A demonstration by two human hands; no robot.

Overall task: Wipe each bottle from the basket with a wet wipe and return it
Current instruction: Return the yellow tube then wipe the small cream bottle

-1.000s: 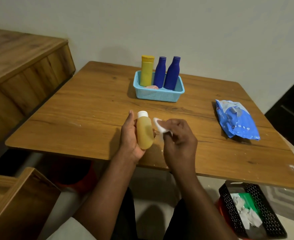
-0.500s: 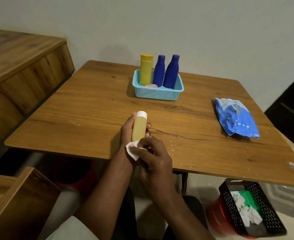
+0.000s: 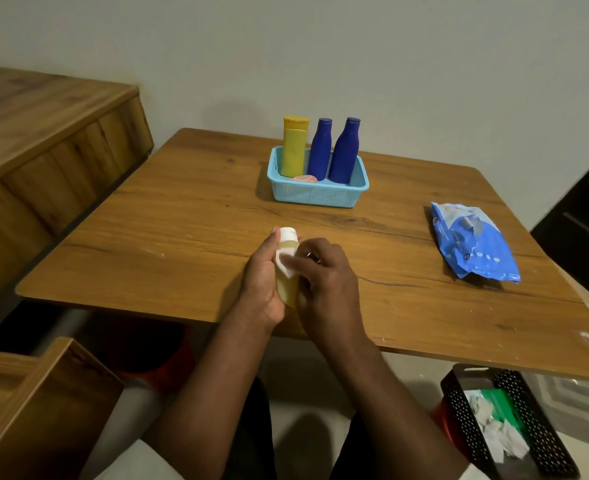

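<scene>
Bottle gripped between both hands, wipe pressed on.

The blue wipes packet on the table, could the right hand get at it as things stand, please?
Probably yes, though not at once: the table between the right hand and the wipes packet is bare, but that hand's grip holds a wet wipe against the small bottle.
</scene>
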